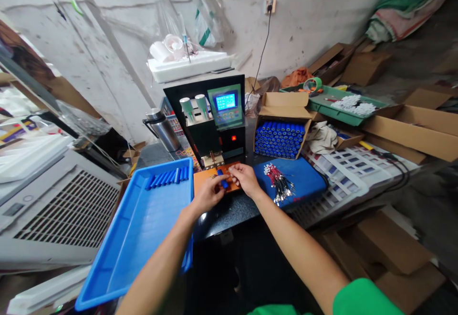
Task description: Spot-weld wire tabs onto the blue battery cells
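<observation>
A blue cylindrical cell (222, 179) lies on the orange block (202, 177) in front of a black machine (200, 138) with a lit screen. My left hand (209, 193) has its fingers closed on the cell from the left. Thumb and forefinger of my right hand (243, 176) are pinched just right of the cell; whatever they hold is too small to make out. Right of my hands, a bundle of red and black wires (278, 181) rests on a blue mat (307, 181). A blue tray (143, 229) at the left holds a row of blue cells (168, 178).
A cardboard box full of blue cells (281, 139) stands behind the mat. Near the machine's left side is a steel jug (163, 130). A green tray (343, 105) with white pieces and tape sits at the back right, beside open cardboard boxes (415, 124).
</observation>
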### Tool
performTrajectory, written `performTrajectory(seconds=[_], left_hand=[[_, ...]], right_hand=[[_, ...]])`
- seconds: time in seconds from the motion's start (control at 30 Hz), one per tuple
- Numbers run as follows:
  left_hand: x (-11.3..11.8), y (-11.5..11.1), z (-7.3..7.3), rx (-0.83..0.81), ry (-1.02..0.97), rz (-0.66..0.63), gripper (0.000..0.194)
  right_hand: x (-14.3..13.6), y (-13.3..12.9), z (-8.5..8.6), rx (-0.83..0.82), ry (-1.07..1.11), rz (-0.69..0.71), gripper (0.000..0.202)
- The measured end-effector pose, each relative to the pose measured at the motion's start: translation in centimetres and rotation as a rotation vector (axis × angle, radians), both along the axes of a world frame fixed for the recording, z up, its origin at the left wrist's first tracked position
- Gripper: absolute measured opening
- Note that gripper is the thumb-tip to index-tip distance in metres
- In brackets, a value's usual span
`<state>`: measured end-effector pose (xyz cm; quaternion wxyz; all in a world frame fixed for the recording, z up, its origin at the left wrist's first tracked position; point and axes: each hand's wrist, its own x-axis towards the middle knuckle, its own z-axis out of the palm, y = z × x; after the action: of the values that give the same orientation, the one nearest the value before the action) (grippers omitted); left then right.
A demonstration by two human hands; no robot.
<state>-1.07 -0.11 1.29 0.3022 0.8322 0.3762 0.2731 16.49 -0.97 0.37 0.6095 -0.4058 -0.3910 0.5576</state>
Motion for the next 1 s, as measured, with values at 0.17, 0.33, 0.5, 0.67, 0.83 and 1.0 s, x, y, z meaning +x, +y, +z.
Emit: performTrajectory(seconds=[0.17,0.33,0.5,0.67,0.83,1.0], left_hand=[[0.3,-0.1,0.2,-0.021,-0.075,0.077,0.04],[0.4,0.0,1.0,-0.087,-0.099,0.185,0.033],[0.8,0.7,1.4,-0.074,-0.12,0.255,0.031],[0.9,1.0,0.9,-0.132,-0.191,0.234,0.027],[1.1,0.7,0.7,-0.095,-0.196,0.244,0.026],[1.1,0.6,0.4,-0.059,-0.206,0.295,0.027]], right_hand=[[0.0,0.0,0.0,0.0,0.008,-0.022,0.034],[-0.1,0.2,0.1,-0.013,0.023,-0.029,0.033],[-0.2,0.4,0.1,-0.021,0.018,-0.044,0.031],[-0.3,0.4,0.2,-0.023,-0.008,-0.065,0.028],[-0.6,0.5,0.7,-0.047,-0.045,-0.063,0.026],[-1.3,0.7,1.3,-0.03,-0.049,-0.08,0.028]])
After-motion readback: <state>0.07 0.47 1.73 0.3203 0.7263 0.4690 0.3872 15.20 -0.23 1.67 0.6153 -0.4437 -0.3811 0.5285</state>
